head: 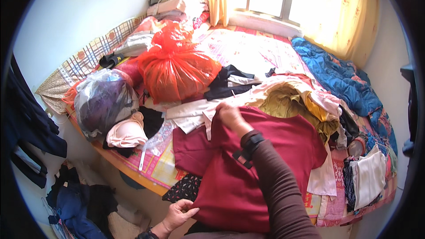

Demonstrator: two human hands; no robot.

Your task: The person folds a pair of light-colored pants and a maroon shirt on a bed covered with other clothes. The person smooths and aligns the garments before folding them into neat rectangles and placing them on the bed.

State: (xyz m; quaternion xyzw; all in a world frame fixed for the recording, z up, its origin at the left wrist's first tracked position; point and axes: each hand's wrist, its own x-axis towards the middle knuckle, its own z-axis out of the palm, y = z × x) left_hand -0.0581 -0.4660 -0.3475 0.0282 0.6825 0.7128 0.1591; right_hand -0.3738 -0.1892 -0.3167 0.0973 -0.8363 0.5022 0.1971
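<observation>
A dark red top [285,146] is spread over the near edge of the bed, its neckline towards the far side. My left hand [179,214] pinches its lower left corner between thumb and fingers. Farther up, my right hand [230,116] grips the same top near the shoulder or sleeve on the left, and my forearm crosses over the cloth. Another dark red garment [189,149] lies flat just left of the top. Black cloth with small light marks [184,187] shows below that, hanging at the bed edge.
Beyond are a tied red plastic bag [181,73], a clear bag of dark clothes [104,101], a pale pink bra [127,131] and a heap of yellow and pink clothes [295,101]. A blue quilt [335,76] lies right. Dark clothes [78,199] are low at left.
</observation>
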